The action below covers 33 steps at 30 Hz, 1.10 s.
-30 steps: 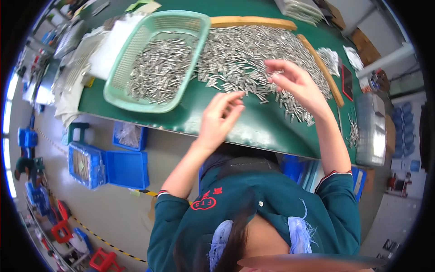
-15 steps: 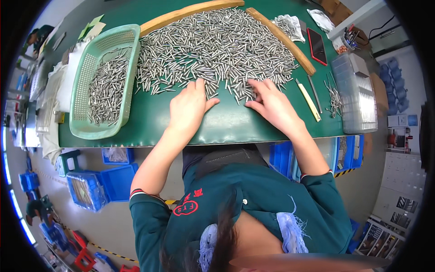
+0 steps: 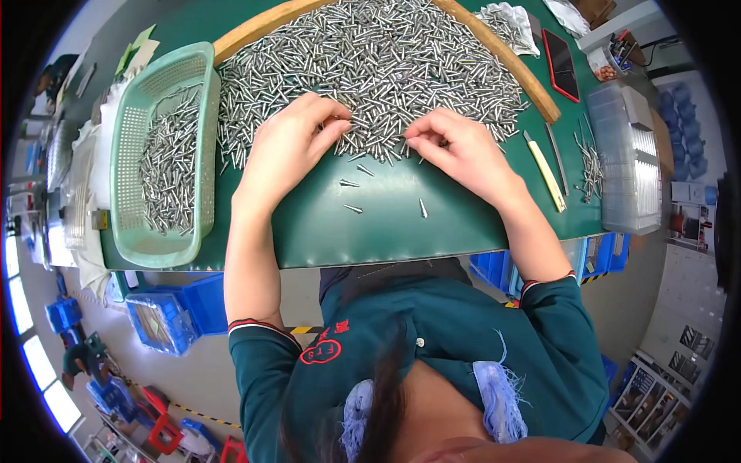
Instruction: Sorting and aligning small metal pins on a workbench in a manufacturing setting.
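A wide heap of small silvery metal pins [image 3: 386,62], each with a narrow tip, covers the far part of the green table. My left hand [image 3: 292,143] is at the heap's near edge, thumb and forefinger drawn together over the pins. Facing it, my right hand [image 3: 461,150] pinches among the nearest pins. What lies between either hand's fingertips is too small to tell. Apart from the heap, a loose pin [image 3: 423,208] and a few others lie on the table nearer to me. On the left stands a light green plastic basket [image 3: 207,154] partly filled with similar pins.
Wooden strips [image 3: 505,58] bound the heap's far side. To the right lie a yellow-handled cutter [image 3: 546,174], a thin metal rod [image 3: 557,160], a red-edged phone [image 3: 561,65] and a clear plastic case [image 3: 631,166]. Blue bins [image 3: 158,320] stand below the table's front edge [image 3: 370,262].
Both hands have changed from fingers resting on the pins to pinching at the heap's near edge. A few single pins now lie on the green surface nearer to me. The view has shifted slightly.
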Available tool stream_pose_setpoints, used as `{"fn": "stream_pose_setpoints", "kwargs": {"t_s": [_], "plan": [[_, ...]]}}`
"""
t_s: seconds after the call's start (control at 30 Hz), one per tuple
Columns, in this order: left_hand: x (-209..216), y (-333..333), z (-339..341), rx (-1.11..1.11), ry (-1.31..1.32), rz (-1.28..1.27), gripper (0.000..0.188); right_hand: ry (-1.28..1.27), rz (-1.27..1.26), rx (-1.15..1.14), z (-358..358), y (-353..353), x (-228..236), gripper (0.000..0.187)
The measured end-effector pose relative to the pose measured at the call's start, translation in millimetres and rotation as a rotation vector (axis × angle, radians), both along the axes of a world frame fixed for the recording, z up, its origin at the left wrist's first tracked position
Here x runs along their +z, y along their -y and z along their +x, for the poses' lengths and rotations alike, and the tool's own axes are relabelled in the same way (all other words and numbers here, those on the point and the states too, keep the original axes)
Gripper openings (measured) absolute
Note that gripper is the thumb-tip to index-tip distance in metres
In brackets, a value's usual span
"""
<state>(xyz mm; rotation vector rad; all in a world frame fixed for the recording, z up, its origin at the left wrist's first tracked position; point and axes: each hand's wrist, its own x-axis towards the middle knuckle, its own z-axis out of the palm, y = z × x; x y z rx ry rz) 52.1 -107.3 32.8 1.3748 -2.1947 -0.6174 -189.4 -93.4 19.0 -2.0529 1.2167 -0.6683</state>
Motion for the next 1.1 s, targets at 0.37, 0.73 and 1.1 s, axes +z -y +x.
{"fn": "stream_pose_setpoints", "kwargs": {"t_s": [0.37, 0.73, 1.1], "plan": [[4.4, -24.0, 1.3, -0.342, 0.135, 0.307, 0.040, -0.284, 0.002, 0.228, -3.9, -12.1, 23.5, 0.010], [-1.2, -19.5, -4.2, -0.219, 0.194, 0.152, 0.008, -0.433, -0.148, 0.258, -8.7, -19.4, 17.8, 0.008], [-6.2, -25.7, -1.9, -0.125, 0.314, 0.015, 0.009, -0.323, -0.359, 0.385, 11.5, -18.7, -1.4, 0.010]]}}
